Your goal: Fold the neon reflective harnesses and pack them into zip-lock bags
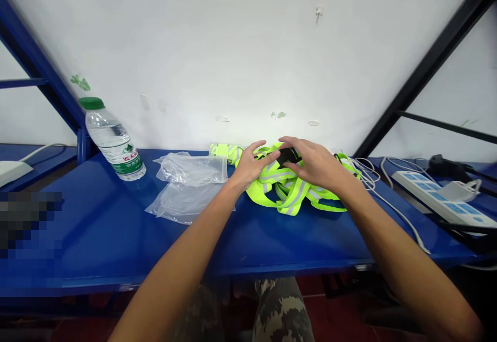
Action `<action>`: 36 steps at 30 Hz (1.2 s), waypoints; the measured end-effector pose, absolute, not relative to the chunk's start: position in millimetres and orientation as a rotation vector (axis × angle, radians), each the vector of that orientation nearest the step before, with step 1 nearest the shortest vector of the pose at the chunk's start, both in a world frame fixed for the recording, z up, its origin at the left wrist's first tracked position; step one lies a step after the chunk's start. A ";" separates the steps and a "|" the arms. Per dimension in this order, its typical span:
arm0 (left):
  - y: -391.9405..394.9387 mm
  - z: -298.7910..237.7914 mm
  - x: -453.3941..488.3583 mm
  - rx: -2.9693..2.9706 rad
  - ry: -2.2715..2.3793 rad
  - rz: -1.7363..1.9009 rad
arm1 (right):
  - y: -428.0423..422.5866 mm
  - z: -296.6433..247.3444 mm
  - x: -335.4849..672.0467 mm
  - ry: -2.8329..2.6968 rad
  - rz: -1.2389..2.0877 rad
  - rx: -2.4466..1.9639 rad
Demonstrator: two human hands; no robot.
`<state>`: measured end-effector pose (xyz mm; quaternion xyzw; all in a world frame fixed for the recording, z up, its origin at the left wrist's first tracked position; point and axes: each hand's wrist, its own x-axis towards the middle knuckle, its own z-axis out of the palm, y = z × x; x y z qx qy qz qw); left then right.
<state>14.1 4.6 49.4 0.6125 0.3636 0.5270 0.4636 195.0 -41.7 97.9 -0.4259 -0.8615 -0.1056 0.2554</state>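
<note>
A tangled heap of fluorescent yellow-green reflective straps [289, 189] with silver stripes, like a strap-style safety vest, lies on the blue table near the wall. My left hand [250, 168] rests at the heap's left side, thumb and fingers apart, the thumb tip near a black piece [287, 156]. Curled around that black piece from the right is my right hand [316, 163], fingers above and thumb below. The exact kind of the black piece cannot be made out. A rolled yellow-green band [223, 151] lies behind my left hand.
Two clear plastic bags [190, 170] lie left of the straps. A water bottle [118, 147] with a green cap stands farther left. White cables [399, 215] and a power strip [442, 197] are at the right. The blue table [248, 246] meets a white wall behind.
</note>
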 end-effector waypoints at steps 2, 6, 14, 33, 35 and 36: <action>5.3 49.2 15.6 1.484 0.929 1.320 | -38.8 93.0 198.9 -2.367 -0.365 -1.163; 5.5 49.7 16.1 1.531 0.944 1.291 | -41.3 88.4 199.6 -2.417 -0.522 -1.203; 1.9 56.2 10.6 1.627 0.997 1.298 | -35.8 97.8 220.3 -2.255 -0.055 -1.186; -9.0 74.6 -68.0 2.354 1.874 1.043 | -13.8 42.5 198.8 -2.351 -0.526 -1.540; -20.5 71.0 -93.9 2.343 2.016 0.574 | 1.9 37.3 216.6 -2.139 -0.561 -1.744; -27.1 67.5 -104.2 2.302 2.027 0.396 | 7.8 37.5 223.9 -2.024 -0.588 -1.788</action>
